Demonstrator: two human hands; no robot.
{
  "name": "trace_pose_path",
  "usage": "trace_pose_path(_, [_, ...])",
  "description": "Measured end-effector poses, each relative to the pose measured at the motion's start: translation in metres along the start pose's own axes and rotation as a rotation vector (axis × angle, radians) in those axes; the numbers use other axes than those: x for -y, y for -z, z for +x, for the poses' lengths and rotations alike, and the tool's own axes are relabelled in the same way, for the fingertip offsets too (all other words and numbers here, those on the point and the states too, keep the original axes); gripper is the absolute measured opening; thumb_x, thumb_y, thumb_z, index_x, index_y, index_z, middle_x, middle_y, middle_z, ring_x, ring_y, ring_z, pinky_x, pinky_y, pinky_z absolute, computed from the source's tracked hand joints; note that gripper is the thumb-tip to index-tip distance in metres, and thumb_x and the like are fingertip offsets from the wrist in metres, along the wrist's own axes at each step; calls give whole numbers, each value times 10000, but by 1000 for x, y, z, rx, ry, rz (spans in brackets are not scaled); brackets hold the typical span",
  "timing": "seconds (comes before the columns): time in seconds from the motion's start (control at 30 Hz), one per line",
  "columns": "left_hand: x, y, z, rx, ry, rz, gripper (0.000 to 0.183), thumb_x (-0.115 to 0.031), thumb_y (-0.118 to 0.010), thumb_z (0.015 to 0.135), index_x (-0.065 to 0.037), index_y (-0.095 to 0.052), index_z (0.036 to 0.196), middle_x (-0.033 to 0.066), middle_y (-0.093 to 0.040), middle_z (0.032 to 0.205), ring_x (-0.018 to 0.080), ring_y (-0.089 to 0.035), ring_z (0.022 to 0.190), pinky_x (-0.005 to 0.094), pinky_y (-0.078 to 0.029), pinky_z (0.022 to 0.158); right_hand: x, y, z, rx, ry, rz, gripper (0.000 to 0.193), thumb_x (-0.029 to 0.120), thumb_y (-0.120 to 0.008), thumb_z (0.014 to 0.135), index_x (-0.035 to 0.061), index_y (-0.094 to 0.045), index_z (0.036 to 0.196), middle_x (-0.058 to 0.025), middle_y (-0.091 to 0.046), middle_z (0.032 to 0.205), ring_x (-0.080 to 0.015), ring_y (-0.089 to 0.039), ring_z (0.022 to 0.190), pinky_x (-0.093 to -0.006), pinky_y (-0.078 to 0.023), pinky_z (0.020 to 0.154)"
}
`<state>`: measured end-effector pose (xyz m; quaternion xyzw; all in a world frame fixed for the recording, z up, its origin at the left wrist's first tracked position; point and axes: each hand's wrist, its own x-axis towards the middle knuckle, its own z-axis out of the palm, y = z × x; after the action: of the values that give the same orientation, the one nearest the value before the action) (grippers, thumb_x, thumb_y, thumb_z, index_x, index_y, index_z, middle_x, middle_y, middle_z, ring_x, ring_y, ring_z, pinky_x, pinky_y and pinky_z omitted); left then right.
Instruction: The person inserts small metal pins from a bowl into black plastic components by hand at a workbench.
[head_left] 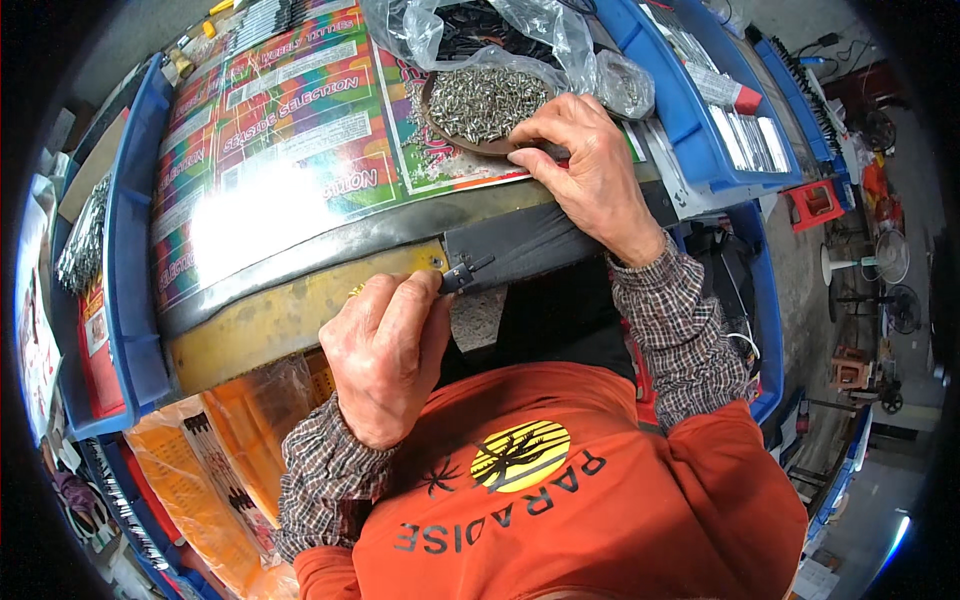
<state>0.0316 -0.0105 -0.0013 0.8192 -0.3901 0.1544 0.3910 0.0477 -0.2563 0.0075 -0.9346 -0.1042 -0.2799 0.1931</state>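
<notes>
At the table's front edge, my left hand [385, 335] is closed, its fingertips gripping a small black plastic part [466, 273] with a thin prong pointing right. My right hand [597, 175] reaches over the right rim of a round brown dish [470, 146]. Its thumb and forefinger are drawn together at the dish's edge; anything between them is too small to make out. Small silvery metal pins [485, 103] are heaped in the dish, and some lie scattered to its left. Behind it, a clear plastic bag [420, 35] holds many black parts [490, 35].
Colourful printed sheets [290, 120] cover the tabletop under a glossy surface. Blue bins stand left [135, 250] and right [690, 110], the right one holding metal strips [745, 140]. Below the edge hangs an orange plastic bag [190, 470]. A red stool [815, 205] and fans [888, 257] stand farther right.
</notes>
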Motion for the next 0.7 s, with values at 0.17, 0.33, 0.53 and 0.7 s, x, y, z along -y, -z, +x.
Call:
trace_pose_path(0.17, [1, 0, -3, -3, 3, 0, 233, 24, -708, 689, -23, -605, 892, 103, -509, 687, 276, -543, 583, 366, -436, 507, 1, 3, 4, 54, -62, 61, 91, 124, -662, 760, 45, -680, 801, -82, -590, 820, -246, -547, 845, -365, -447, 770])
trace_pose_path(0.33, [0, 1, -4, -2, 3, 6, 224, 22, -707, 693, -25, -603, 886, 105, -521, 697, 283, -551, 594, 367, -441, 518, 1, 10, 5, 136, -143, 111, 97, 61, -651, 766, 6, -662, 846, -43, -591, 801, -151, -538, 763, -284, -441, 695])
trace_pose_path(0.53, [-4, 2, -5, 13, 71, -62, 221, 27, -709, 693, -28, -601, 878, 117, -553, 721, 297, -577, 629, 369, -449, 533, 4, 5, 1, 57, -111, 145, 82, 80, -634, 768, 10, -653, 805, -105, -609, 724, -252, -594, 666, -358, -471, 637])
trace_pose_path(0.7, [-6, 5, -6, 57, 140, -147, 208, 27, -707, 698, -27, -603, 870, 123, -551, 708, 304, -573, 620, 372, -448, 530, 38, 15, -12, 129, -242, 365, 89, 43, -648, 815, -18, -630, 879, -21, -614, 771, -84, -562, 701, -238, -451, 628])
